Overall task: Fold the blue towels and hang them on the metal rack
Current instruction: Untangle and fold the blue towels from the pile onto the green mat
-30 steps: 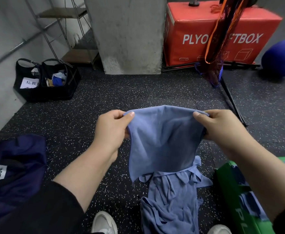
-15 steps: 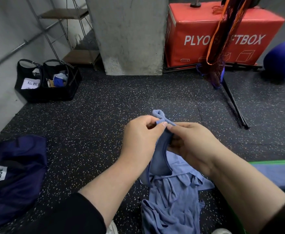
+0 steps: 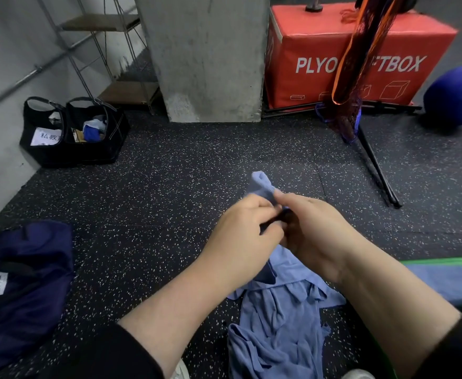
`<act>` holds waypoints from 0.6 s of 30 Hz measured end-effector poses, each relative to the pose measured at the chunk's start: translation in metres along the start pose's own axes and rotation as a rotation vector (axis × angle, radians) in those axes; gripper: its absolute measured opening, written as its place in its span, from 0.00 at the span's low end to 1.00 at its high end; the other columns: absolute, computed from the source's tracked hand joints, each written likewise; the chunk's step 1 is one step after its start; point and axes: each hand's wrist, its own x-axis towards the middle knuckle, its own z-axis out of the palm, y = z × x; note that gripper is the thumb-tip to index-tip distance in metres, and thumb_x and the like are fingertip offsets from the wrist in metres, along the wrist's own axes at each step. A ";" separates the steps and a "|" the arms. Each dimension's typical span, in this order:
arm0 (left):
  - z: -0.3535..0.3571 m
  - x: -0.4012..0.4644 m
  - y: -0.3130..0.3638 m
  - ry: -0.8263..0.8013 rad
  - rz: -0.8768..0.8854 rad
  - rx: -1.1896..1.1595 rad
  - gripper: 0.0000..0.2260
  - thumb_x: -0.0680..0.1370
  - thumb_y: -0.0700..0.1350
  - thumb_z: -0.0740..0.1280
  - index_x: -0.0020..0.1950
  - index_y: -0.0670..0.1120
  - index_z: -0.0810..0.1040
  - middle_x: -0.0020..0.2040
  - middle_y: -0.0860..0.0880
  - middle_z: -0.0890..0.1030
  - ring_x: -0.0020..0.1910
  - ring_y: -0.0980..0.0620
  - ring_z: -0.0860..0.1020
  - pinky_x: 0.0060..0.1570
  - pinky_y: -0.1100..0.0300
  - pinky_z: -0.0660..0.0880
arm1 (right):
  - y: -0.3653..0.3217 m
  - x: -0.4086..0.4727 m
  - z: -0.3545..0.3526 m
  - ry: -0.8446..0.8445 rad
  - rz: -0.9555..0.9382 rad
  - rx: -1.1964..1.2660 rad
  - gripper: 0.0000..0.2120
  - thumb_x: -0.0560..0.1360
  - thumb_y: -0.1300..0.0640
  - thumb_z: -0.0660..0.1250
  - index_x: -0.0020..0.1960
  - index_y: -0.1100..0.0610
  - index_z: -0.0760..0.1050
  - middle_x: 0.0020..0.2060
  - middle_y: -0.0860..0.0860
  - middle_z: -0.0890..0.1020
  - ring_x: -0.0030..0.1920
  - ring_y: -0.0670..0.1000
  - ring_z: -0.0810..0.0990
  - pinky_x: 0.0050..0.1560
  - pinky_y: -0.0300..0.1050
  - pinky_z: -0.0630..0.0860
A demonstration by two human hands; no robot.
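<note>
Clearly soft, light, limp: blue towel (image 3: 287, 272) pinched at its gathered top corners between left hand (image 3: 240, 236) and right hand (image 3: 314, 231), drooping onto floor (image 3: 169, 187). Best gripped by corners.

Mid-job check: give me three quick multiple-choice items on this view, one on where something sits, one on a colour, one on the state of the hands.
1. Where is the black bag?
A. by the left wall
B. on the red box
C. under the hands

2. What colour is the big box?
A. green
B. red
C. white

3. How is the blue towel held?
A. left hand only
B. lying free
C. pinched by both hands

Answers: A, it stands on the floor against the wall; B, its faces are red; C, the left hand and right hand meet on it.
</note>
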 end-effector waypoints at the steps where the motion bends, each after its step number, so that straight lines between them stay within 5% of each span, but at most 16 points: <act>1: -0.002 -0.001 0.003 -0.025 -0.050 -0.069 0.11 0.79 0.39 0.67 0.56 0.45 0.87 0.55 0.54 0.83 0.54 0.59 0.79 0.59 0.69 0.72 | -0.001 0.002 -0.003 0.024 -0.013 -0.016 0.09 0.80 0.61 0.63 0.44 0.58 0.79 0.38 0.56 0.74 0.38 0.52 0.73 0.42 0.46 0.73; 4: -0.018 0.002 0.004 0.137 -0.192 -0.190 0.11 0.78 0.37 0.64 0.47 0.48 0.85 0.46 0.54 0.85 0.44 0.57 0.82 0.49 0.60 0.78 | -0.005 0.006 -0.013 0.073 -0.055 -0.096 0.13 0.76 0.69 0.58 0.39 0.61 0.79 0.37 0.57 0.74 0.37 0.54 0.72 0.42 0.49 0.72; 6: -0.033 0.009 -0.003 0.190 -0.130 -0.002 0.08 0.78 0.43 0.67 0.54 0.53 0.80 0.50 0.57 0.81 0.48 0.57 0.79 0.51 0.56 0.77 | -0.008 0.005 -0.018 0.060 -0.118 -0.319 0.15 0.75 0.67 0.56 0.46 0.62 0.83 0.38 0.57 0.77 0.40 0.53 0.72 0.46 0.51 0.71; 10: -0.043 0.015 -0.018 -0.172 -0.039 0.451 0.38 0.74 0.62 0.72 0.80 0.63 0.58 0.78 0.56 0.59 0.77 0.54 0.58 0.76 0.49 0.57 | -0.016 -0.003 -0.019 -0.032 -0.239 -0.708 0.15 0.77 0.65 0.58 0.48 0.55 0.84 0.33 0.48 0.80 0.34 0.46 0.72 0.39 0.44 0.68; 12: -0.040 0.013 -0.022 -0.238 -0.013 0.508 0.34 0.73 0.64 0.73 0.76 0.63 0.64 0.81 0.55 0.55 0.79 0.55 0.52 0.76 0.47 0.52 | -0.020 -0.006 -0.019 -0.066 -0.291 -0.794 0.15 0.78 0.67 0.58 0.47 0.55 0.83 0.34 0.47 0.80 0.35 0.44 0.73 0.38 0.45 0.69; 15: -0.041 0.011 -0.024 -0.186 0.009 0.461 0.12 0.76 0.60 0.72 0.50 0.57 0.73 0.64 0.57 0.74 0.64 0.53 0.70 0.61 0.54 0.64 | -0.022 -0.005 -0.023 -0.085 -0.355 -0.953 0.15 0.78 0.66 0.59 0.47 0.51 0.81 0.35 0.47 0.82 0.35 0.42 0.74 0.41 0.47 0.72; 18: -0.043 0.011 -0.024 -0.167 -0.058 0.372 0.10 0.80 0.55 0.69 0.46 0.53 0.71 0.40 0.55 0.75 0.42 0.51 0.74 0.41 0.54 0.65 | -0.019 0.001 -0.030 -0.027 -0.383 -1.122 0.13 0.80 0.64 0.59 0.47 0.49 0.78 0.28 0.38 0.77 0.27 0.40 0.71 0.30 0.34 0.67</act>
